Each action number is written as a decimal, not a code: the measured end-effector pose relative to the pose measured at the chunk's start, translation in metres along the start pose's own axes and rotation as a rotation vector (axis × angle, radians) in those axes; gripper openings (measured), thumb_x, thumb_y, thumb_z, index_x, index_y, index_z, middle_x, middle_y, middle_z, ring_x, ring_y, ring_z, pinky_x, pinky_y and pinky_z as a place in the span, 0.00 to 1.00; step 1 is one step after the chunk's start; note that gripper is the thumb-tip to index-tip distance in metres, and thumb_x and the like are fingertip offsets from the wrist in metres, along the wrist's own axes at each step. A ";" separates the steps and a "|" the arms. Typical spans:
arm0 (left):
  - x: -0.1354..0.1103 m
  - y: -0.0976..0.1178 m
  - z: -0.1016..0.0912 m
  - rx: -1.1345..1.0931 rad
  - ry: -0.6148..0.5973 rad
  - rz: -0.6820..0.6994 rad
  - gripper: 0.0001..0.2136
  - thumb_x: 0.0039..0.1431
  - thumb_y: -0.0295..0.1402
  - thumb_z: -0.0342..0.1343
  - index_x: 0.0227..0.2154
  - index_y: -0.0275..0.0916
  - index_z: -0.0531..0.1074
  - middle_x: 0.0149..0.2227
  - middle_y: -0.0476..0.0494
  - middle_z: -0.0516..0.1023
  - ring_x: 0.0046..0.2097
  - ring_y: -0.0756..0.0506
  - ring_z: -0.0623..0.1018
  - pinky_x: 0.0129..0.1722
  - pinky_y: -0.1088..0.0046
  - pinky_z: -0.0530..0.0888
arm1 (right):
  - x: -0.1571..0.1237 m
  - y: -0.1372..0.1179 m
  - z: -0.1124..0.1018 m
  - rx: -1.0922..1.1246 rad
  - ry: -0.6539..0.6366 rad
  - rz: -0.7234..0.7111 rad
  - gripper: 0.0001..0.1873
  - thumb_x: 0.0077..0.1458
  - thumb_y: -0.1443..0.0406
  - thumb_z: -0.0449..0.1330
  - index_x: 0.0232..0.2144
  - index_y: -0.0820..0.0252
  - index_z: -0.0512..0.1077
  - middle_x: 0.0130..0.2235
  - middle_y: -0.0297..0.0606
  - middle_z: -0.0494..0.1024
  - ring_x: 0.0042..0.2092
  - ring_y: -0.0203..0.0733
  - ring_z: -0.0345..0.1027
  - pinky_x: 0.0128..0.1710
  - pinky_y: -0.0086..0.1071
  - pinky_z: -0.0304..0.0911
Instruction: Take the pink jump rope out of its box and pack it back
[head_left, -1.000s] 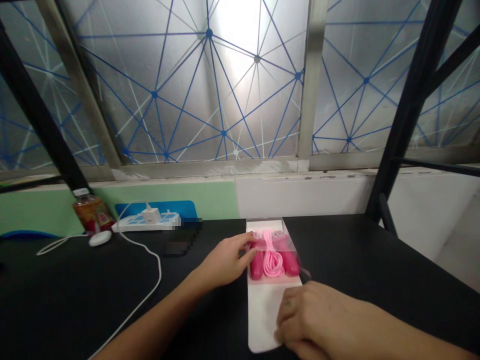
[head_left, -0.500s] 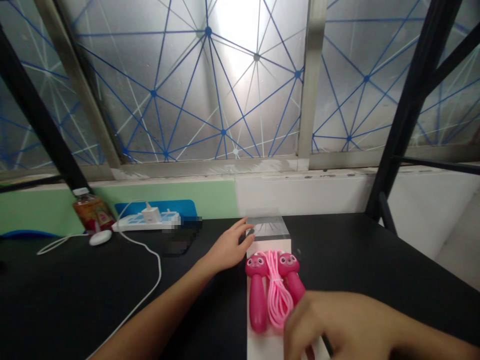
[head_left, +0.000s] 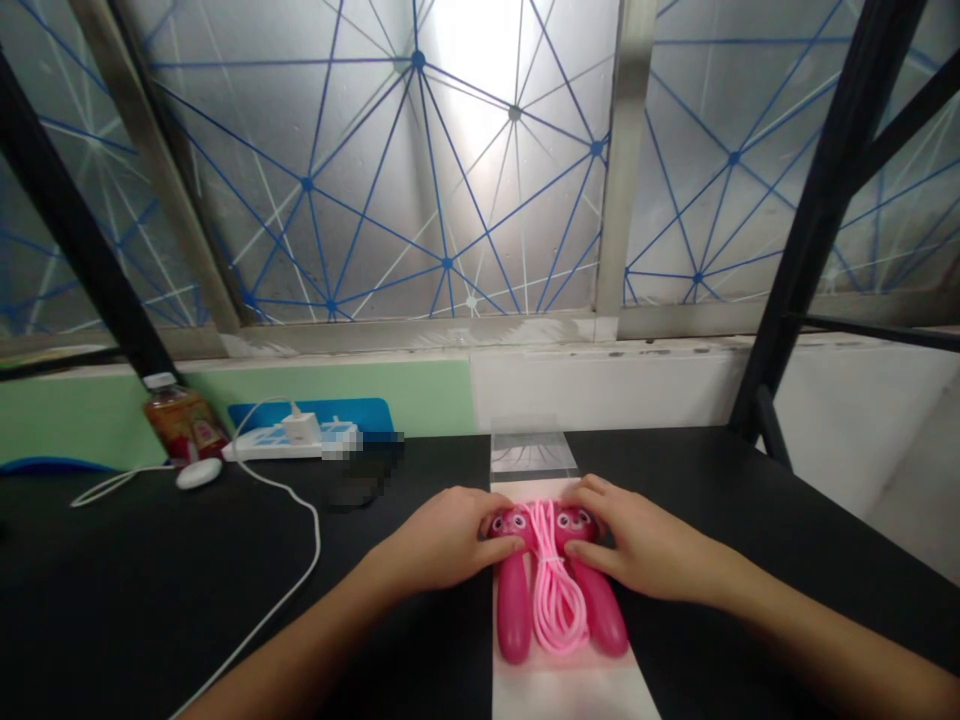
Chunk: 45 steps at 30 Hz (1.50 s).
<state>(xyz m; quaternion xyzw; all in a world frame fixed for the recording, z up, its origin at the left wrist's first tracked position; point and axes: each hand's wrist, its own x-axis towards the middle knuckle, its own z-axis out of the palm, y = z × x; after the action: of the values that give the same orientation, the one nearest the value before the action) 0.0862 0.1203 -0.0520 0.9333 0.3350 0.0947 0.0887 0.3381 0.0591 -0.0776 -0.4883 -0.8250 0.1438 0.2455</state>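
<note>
A pink skipping rope (head_left: 556,600) with two magenta animal-faced handles lies on a white card (head_left: 570,690) on the black table. My left hand (head_left: 442,540) pinches the top of the left handle (head_left: 514,600). My right hand (head_left: 645,545) pinches the top of the right handle (head_left: 604,605). Just beyond the card stands a clear plastic box sleeve (head_left: 532,455), with neither hand touching it.
At the back left are a white power strip with a charger (head_left: 300,437), a white cable (head_left: 292,590) trailing across the black table (head_left: 150,600), a small white mouse-like object (head_left: 199,472) and an orange-labelled bottle (head_left: 182,420). A black frame post (head_left: 810,230) rises at the right.
The card with the rope slid out of the clear sleeve towards me. My left hand left the sleeve and my right hand left the card's near end; both came onto the handle tops.
</note>
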 end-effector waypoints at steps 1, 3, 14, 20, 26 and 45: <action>0.000 0.000 0.000 -0.006 -0.001 -0.007 0.17 0.62 0.46 0.54 0.46 0.43 0.76 0.36 0.44 0.81 0.36 0.42 0.78 0.35 0.71 0.67 | 0.001 0.001 0.001 0.022 0.009 0.008 0.12 0.58 0.61 0.60 0.45 0.57 0.70 0.43 0.38 0.71 0.38 0.40 0.68 0.40 0.33 0.62; 0.000 -0.002 0.000 -0.007 -0.006 -0.020 0.17 0.63 0.46 0.52 0.47 0.43 0.75 0.36 0.44 0.81 0.36 0.42 0.79 0.35 0.71 0.68 | 0.002 0.004 0.001 0.058 0.016 0.043 0.12 0.58 0.61 0.61 0.44 0.57 0.70 0.40 0.37 0.73 0.35 0.39 0.68 0.37 0.32 0.61; -0.005 -0.001 -0.012 -0.024 -0.062 -0.004 0.17 0.61 0.44 0.55 0.49 0.44 0.75 0.35 0.46 0.81 0.34 0.44 0.78 0.31 0.73 0.67 | -0.001 -0.003 -0.006 0.074 -0.052 0.065 0.13 0.58 0.63 0.59 0.45 0.58 0.68 0.39 0.37 0.75 0.38 0.41 0.69 0.37 0.33 0.60; -0.002 -0.001 -0.005 0.000 -0.014 0.010 0.15 0.61 0.44 0.56 0.46 0.44 0.76 0.35 0.46 0.81 0.35 0.44 0.78 0.33 0.72 0.67 | 0.000 0.002 -0.001 -0.016 0.004 0.054 0.13 0.58 0.59 0.59 0.44 0.57 0.70 0.39 0.38 0.75 0.37 0.42 0.68 0.37 0.34 0.61; -0.002 0.001 -0.006 0.012 -0.025 0.008 0.14 0.61 0.43 0.56 0.46 0.44 0.75 0.32 0.48 0.80 0.32 0.45 0.77 0.31 0.73 0.65 | 0.000 0.000 0.000 -0.146 0.001 0.037 0.15 0.60 0.58 0.57 0.47 0.58 0.69 0.40 0.40 0.74 0.39 0.45 0.70 0.40 0.37 0.63; 0.006 0.003 -0.006 -0.025 0.037 0.010 0.15 0.61 0.43 0.55 0.46 0.43 0.75 0.31 0.48 0.78 0.33 0.45 0.76 0.32 0.73 0.67 | -0.012 -0.050 0.026 -0.538 -0.114 -0.359 0.27 0.61 0.53 0.55 0.60 0.52 0.60 0.47 0.46 0.75 0.44 0.56 0.69 0.33 0.41 0.69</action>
<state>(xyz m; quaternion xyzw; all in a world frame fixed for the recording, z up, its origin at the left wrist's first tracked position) 0.0914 0.1222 -0.0452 0.9318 0.3308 0.1166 0.0938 0.2923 0.0243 -0.0784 -0.3734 -0.9188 -0.0978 0.0825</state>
